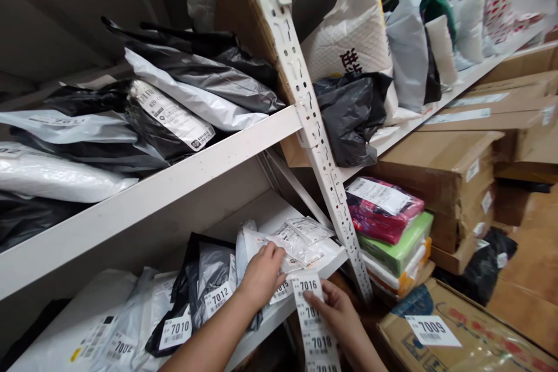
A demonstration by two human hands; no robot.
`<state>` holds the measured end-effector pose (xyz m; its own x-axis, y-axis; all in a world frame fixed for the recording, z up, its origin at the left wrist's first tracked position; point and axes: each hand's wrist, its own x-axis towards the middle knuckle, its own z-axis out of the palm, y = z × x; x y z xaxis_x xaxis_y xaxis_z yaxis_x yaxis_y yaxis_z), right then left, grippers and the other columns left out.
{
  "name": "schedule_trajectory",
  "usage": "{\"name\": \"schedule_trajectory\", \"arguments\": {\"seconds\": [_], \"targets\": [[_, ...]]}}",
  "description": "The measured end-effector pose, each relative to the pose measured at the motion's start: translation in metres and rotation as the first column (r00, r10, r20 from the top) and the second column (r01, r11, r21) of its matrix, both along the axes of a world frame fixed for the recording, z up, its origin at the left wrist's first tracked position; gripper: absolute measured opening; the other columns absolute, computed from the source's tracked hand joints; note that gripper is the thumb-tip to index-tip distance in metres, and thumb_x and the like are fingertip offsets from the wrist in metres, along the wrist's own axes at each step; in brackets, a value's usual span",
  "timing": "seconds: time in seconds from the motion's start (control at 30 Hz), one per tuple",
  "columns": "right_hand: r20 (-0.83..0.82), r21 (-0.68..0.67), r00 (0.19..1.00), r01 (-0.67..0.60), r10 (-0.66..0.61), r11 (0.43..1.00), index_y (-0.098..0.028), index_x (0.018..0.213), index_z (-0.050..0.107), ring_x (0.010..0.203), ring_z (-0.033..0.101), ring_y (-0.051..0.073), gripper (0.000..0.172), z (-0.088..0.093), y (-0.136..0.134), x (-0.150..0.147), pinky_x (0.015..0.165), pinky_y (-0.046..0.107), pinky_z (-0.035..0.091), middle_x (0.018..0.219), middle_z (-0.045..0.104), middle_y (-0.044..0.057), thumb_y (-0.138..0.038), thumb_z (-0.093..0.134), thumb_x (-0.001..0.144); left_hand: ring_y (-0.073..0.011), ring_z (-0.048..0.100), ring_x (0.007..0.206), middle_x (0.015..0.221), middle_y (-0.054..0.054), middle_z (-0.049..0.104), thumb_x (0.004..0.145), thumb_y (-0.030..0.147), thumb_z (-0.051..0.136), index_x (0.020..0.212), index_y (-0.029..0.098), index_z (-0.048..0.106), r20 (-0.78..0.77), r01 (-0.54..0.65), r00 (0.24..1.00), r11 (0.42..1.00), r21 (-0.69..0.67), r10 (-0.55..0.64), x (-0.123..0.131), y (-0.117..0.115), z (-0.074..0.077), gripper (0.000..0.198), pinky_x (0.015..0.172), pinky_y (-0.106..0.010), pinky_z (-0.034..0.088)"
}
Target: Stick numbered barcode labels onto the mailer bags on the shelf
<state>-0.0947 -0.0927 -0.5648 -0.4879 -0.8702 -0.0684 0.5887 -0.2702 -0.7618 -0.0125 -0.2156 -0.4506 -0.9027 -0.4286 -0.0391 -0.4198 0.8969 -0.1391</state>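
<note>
Nearest the lens, the right hand (337, 311) holds a strip of white number labels (314, 319), thumb and fingers pinched on its edge; the strip hangs downward and reads 7016 at the top, with 7018 legible lower down and the label between them partly covered by the thumb. Each label is white with bold black digits and a barcode line beneath. Beside it, the left hand (263, 274) lies on a clear-wrapped flat parcel (296, 244) at the front edge of the lower shelf (279, 311), fingers bent and pressing on the wrapping, a printed shipping slip showing through. The top of the strip sits just beside this parcel, between the two hands and touching the right one. On the same lower shelf stand further bagged parcels: a grey one tagged 7012 (217, 296), a black one tagged 7010 (175, 331), and white ones further left. The upper shelf (183, 177) carries stacked black, grey and white mailer bags. Right of the perforated white upright (320, 145) lie pink and green wrapped packets (390, 226), brown cartons, and a carton (462, 331) labelled 7009 low at the right.
</note>
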Motion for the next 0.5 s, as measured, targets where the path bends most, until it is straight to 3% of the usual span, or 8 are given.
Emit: {"name": "schedule_trajectory", "arguments": {"seconds": [0.13,0.2,0.3,0.5], "targets": [[-0.211,0.006,0.967,0.149,-0.144,0.989,-0.015,0.08,0.066,0.08,0.062,0.027,0.053,0.003,-0.012,-0.007,0.074,0.036,0.049,0.077,0.071,0.009,-0.064,0.069,0.06,-0.0195,0.058,0.096,0.098,-0.004,0.066,0.084,0.017,0.051,0.092,0.022,0.064,0.02,0.219,0.975,0.974,0.055,-0.221,-0.004,-0.013,-0.009,0.016,0.087,-0.03,0.047],[-0.271,0.034,0.949,0.178,-0.163,0.983,-0.015,0.083,0.064,0.088,0.061,0.03,0.057,0.004,-0.016,-0.005,0.078,0.039,0.048,0.082,0.07,0.011,-0.068,0.064,0.061,-0.0179,0.06,0.088,0.09,-0.005,0.067,0.086,0.017,0.048,0.083,0.019,0.065,0.043,0.224,0.973,0.973,0.055,-0.226,-0.003,-0.019,-0.014,0.018,0.079,-0.028,0.048],[-0.342,0.079,0.923,0.214,-0.175,0.974,-0.016,0.076,0.062,0.085,0.06,0.031,0.059,0.005,-0.021,0.001,0.076,0.04,0.047,0.078,0.069,0.012,-0.073,0.057,0.062,-0.0194,0.061,0.085,0.088,-0.007,0.066,0.087,0.017,0.046,0.079,0.016,0.065,0.056,0.216,0.974,0.975,0.051,-0.218,0.001,-0.026,-0.017,0.021,0.075,-0.03,0.049],[-0.224,0.023,0.974,0.03,-0.024,0.999,-0.015,0.077,0.064,0.083,0.061,0.028,0.057,0.003,-0.026,0.006,0.07,0.034,0.046,0.078,0.069,0.009,-0.07,0.062,0.06,-0.0241,0.058,0.109,0.101,-0.013,0.066,0.084,0.013,0.046,0.079,0.014,0.064,0.014,0.23,0.972,0.961,0.154,-0.235,0.013,-0.032,-0.008,0.019,0.091,-0.034,0.047]]}}
